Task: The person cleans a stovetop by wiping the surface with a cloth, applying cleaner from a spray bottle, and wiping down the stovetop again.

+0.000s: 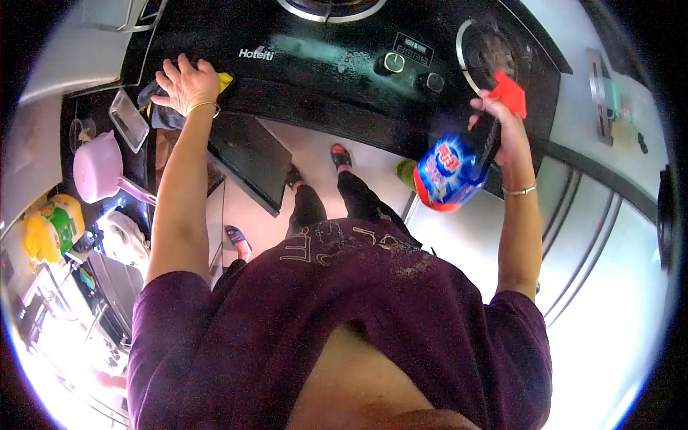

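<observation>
My left hand [188, 84] lies with spread fingers on a dark cloth with yellow edges [167, 117], at the front left of the black stovetop [301, 86]. Wet droplets and a shiny smear show on the stove's surface. Gripped in my right hand [510, 132] is a spray bottle [450, 172] with a blue label and a red trigger head, held tilted over the stove's front right edge. A control knob [393, 63] sits on the panel between my hands.
One burner [487, 54] lies behind the bottle's trigger. A dark cabinet door [251, 161] stands ajar below the stove. Left are a metal tray [130, 120], a pink pot [98, 168] and a yellow container [54, 228]. A foot in a blue sandal [235, 235] is on the floor.
</observation>
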### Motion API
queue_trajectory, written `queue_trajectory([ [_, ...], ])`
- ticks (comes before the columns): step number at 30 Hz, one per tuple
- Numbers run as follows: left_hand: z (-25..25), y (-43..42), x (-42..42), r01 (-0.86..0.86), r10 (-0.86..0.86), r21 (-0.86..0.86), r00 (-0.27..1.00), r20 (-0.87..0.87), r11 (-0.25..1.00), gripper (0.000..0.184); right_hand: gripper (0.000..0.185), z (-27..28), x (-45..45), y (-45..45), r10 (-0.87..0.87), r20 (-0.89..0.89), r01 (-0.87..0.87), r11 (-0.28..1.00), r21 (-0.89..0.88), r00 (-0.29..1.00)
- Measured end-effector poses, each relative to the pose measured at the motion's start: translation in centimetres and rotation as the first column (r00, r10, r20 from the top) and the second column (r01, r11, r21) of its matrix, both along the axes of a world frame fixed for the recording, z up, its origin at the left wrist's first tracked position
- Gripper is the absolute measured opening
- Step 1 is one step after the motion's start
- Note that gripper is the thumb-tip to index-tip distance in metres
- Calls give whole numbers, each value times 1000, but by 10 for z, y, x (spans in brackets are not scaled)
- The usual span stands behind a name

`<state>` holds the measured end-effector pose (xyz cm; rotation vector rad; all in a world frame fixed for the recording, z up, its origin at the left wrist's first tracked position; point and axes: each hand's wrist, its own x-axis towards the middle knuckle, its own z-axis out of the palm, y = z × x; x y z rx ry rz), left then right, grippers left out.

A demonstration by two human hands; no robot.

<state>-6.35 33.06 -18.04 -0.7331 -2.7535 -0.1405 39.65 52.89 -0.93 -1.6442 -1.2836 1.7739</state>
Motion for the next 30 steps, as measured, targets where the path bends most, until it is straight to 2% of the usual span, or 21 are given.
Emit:
queue_trajectory([
  [1, 1, 0, 0, -2, 2, -13, 1000, 13, 1000, 52, 35, -3, 9, -7, 22, -3, -22, 999, -32, 1000],
  [2, 1, 1, -1, -1, 2, -12, 1000, 12, 1000, 52, 37, -5, 16, -15, 53, 98, -50, 998, -28, 994],
  [7, -6, -1, -5, 7, -7, -4, 1000, 24, 1000, 54, 28, -31, 64, -45, -17, 76, 27, 991, -129, 997],
  [11, -4, -1, -5, 6, -5, -16, 999, 32, 1000, 54, 28, -39, 81, -64, -170, 80, 180, 972, -149, 982],
  [13, -5, -1, -6, -5, 6, -29, 999, 31, 1000, 54, 32, -31, 75, -72, -106, 131, 115, 991, -63, 986],
  [14, -5, -1, -7, -2, 3, -31, 1000, 21, 1000, 54, 37, -39, 81, -72, -25, 54, 27, 998, -50, 998],
  [17, -5, 0, -6, -10, 11, -44, 1000, 11, 999, 53, 33, -47, 69, -79, 91, -7, -91, 995, -42, 996],
  [20, -6, 0, -7, -21, 18, -77, 999, -38, 997, 54, 27, -63, 56, -87, 194, 76, -191, 981, -44, 978],
  [23, -2, 1, -5, -26, 25, -95, 1000, -11, 995, 53, 19, -68, 57, -89, 52, 57, -46, 994, -100, 997],
  [24, -1, 0, -3, -23, 22, -99, 1000, -9, 995, 53, 19, -70, 64, -87, 46, 56, -40, 995, -91, 997],
  [27, -5, -1, -6, -25, 20, -125, 999, -40, 992, 53, 25, -68, 99, -77, -160, 33, 163, 970, -179, 987],
  [30, -3, 0, -5, -34, 32, -142, 999, -12, 989, 52, 26, -50, 134, -58, -178, 76, 188, 972, -142, 981],
])
